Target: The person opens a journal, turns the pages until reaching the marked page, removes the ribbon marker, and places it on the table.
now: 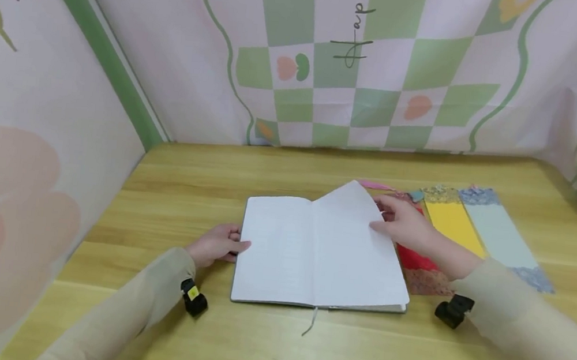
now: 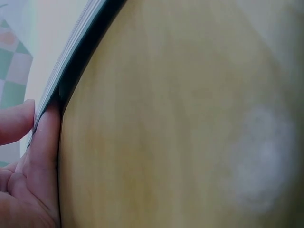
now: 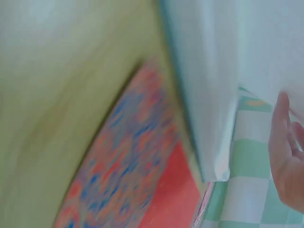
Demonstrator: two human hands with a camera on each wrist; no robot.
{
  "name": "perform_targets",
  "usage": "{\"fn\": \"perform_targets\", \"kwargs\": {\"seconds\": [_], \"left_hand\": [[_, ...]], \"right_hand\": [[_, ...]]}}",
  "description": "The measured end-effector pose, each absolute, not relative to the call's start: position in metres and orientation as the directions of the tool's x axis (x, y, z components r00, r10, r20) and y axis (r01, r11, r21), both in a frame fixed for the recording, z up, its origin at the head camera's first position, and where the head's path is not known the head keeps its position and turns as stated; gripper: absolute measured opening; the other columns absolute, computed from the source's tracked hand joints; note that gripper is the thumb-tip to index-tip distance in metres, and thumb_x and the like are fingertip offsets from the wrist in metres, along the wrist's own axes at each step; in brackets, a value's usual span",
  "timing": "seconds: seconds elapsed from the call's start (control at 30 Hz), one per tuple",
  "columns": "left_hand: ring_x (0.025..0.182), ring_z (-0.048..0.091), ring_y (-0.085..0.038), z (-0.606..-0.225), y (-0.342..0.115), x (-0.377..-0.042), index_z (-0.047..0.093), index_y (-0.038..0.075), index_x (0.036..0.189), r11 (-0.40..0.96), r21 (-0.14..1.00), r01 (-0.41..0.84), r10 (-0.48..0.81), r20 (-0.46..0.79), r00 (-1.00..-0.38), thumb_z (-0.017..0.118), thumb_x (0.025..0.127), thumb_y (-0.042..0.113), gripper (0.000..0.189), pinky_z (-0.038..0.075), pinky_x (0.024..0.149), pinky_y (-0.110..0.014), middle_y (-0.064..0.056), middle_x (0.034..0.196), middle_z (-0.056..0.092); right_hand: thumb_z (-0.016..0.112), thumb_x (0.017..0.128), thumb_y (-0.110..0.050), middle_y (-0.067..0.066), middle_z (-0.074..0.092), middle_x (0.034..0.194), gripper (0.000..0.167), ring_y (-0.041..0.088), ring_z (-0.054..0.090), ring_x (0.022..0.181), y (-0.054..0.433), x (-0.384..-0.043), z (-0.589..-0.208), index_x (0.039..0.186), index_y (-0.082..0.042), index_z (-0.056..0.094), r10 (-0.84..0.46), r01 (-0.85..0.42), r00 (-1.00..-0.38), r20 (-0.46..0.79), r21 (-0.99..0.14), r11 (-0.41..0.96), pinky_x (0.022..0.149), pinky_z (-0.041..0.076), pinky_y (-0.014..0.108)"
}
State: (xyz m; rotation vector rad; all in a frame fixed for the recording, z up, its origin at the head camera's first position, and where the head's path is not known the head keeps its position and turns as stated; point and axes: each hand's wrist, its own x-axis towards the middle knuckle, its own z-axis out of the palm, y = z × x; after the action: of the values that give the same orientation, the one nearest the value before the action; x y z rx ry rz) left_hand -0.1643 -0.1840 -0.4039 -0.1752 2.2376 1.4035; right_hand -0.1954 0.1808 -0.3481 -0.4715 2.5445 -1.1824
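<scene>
An open notebook (image 1: 276, 254) with blank white pages and a dark cover lies on the table, a thin grey ribbon (image 1: 311, 324) trailing from its lower edge. My left hand (image 1: 216, 245) grips the notebook's left edge, thumb over the page side and fingers beneath the cover; the left wrist view shows a finger (image 2: 45, 152) tucked under the cover. At the upper right, my right hand (image 1: 404, 221) pinches the edge of a page (image 1: 350, 238) between thumb and fingers. That page is raised and curved, its top corner standing up. In the right wrist view the hand (image 3: 289, 161) touches the white paper.
Right of the notebook lie three long strips with patterned ends: a red one (image 1: 416, 259) partly under my right arm, a yellow one (image 1: 453, 222) and a pale blue one (image 1: 499, 232). A pink ribbon (image 1: 375, 185) sits behind the page. Patterned cloth (image 1: 327, 102) hangs behind the wooden table (image 1: 191, 165).
</scene>
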Motion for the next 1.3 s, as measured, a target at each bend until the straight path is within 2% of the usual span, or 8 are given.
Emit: {"fn": "perform_targets", "kwargs": {"seconds": [0.13,0.23,0.43,0.6,0.7,0.83,1.03,1.3], "left_hand": [[0.075,0.046,-0.013,-0.403,-0.185,-0.163,0.043,0.007,0.090,0.457,0.814,-0.359,0.158,-0.471,-0.868,0.057,0.095,0.012,0.016,0.047,0.064,-0.022,0.000,0.074,0.035],[0.075,0.046,-0.013,-0.402,-0.186,-0.162,0.041,0.008,0.087,0.453,0.819,-0.352,0.169,-0.467,-0.868,0.057,0.095,0.012,0.019,0.047,0.064,-0.022,0.000,0.073,0.034],[0.073,0.046,-0.012,-0.401,-0.186,-0.163,0.040,0.009,0.085,0.447,0.825,-0.347,0.187,-0.465,-0.865,0.057,0.095,0.013,0.020,0.047,0.063,-0.022,0.000,0.072,0.034],[0.077,0.052,-0.011,-0.404,-0.188,-0.165,0.050,0.001,0.101,0.421,0.838,-0.346,0.214,-0.463,-0.860,0.051,0.098,0.011,0.011,0.050,0.066,-0.022,-0.001,0.080,0.049],[0.082,0.060,-0.012,-0.407,-0.191,-0.165,0.051,-0.004,0.120,0.362,0.857,-0.366,0.230,-0.463,-0.856,0.040,0.102,0.017,0.030,0.053,0.071,-0.027,-0.009,0.098,0.062],[0.089,0.064,-0.016,-0.407,-0.195,-0.163,0.047,-0.005,0.131,0.299,0.868,-0.396,0.238,-0.470,-0.850,0.026,0.105,0.033,0.050,0.054,0.078,-0.033,-0.020,0.116,0.062],[0.091,0.060,-0.012,-0.405,-0.193,-0.161,0.043,-0.005,0.133,0.372,0.855,-0.362,0.249,-0.468,-0.848,0.054,0.097,0.018,0.044,0.054,0.080,-0.030,-0.014,0.114,0.061],[0.084,0.058,-0.011,-0.404,-0.189,-0.162,0.048,-0.003,0.126,0.401,0.842,-0.360,0.222,-0.471,-0.854,0.057,0.094,0.010,0.036,0.054,0.074,-0.026,-0.007,0.099,0.062]], "right_hand": [[0.045,0.101,-0.023,0.006,0.052,0.125,0.060,0.014,0.061,0.101,0.179,-0.192,-0.344,0.148,-0.001,0.015,-0.500,0.078,-0.840,-0.214,-0.957,0.279,0.080,0.054,0.034],[0.030,0.104,-0.037,0.005,0.048,0.130,0.064,0.010,0.058,0.108,0.172,-0.187,-0.345,0.150,-0.001,0.004,-0.607,0.116,-0.774,-0.181,-0.983,0.145,0.086,0.052,0.034],[0.029,0.103,-0.041,0.022,0.033,0.147,0.061,0.038,0.033,0.134,0.141,-0.171,-0.353,0.149,-0.002,0.021,-0.741,-0.260,-0.659,-0.131,-0.884,0.387,0.107,0.032,0.053],[0.042,0.100,-0.038,0.014,0.030,0.152,0.054,0.038,0.023,0.140,0.116,-0.156,-0.359,0.147,-0.013,0.034,-0.782,-0.506,-0.590,-0.201,-0.663,0.552,0.112,0.021,0.055],[0.045,0.098,-0.042,0.016,0.025,0.154,0.054,0.040,0.020,0.140,0.106,-0.150,-0.360,0.146,-0.016,0.037,-0.781,-0.578,-0.566,-0.265,-0.549,0.604,0.111,0.019,0.058],[0.048,0.096,-0.047,0.017,0.021,0.155,0.054,0.042,0.019,0.140,0.098,-0.143,-0.360,0.143,-0.021,0.042,-0.770,-0.634,-0.559,-0.308,-0.440,0.636,0.107,0.019,0.066],[0.055,0.092,-0.048,0.017,0.026,0.153,0.058,0.040,0.023,0.140,0.099,-0.152,-0.353,0.141,-0.018,0.046,-0.752,-0.629,-0.566,-0.337,-0.413,0.659,0.108,0.022,0.062],[0.074,0.079,-0.040,0.026,0.032,0.147,0.079,0.050,0.027,0.134,0.145,-0.206,-0.361,0.141,-0.003,0.041,-0.618,-0.585,-0.744,-0.256,-0.199,0.786,0.106,0.023,0.064]]}}
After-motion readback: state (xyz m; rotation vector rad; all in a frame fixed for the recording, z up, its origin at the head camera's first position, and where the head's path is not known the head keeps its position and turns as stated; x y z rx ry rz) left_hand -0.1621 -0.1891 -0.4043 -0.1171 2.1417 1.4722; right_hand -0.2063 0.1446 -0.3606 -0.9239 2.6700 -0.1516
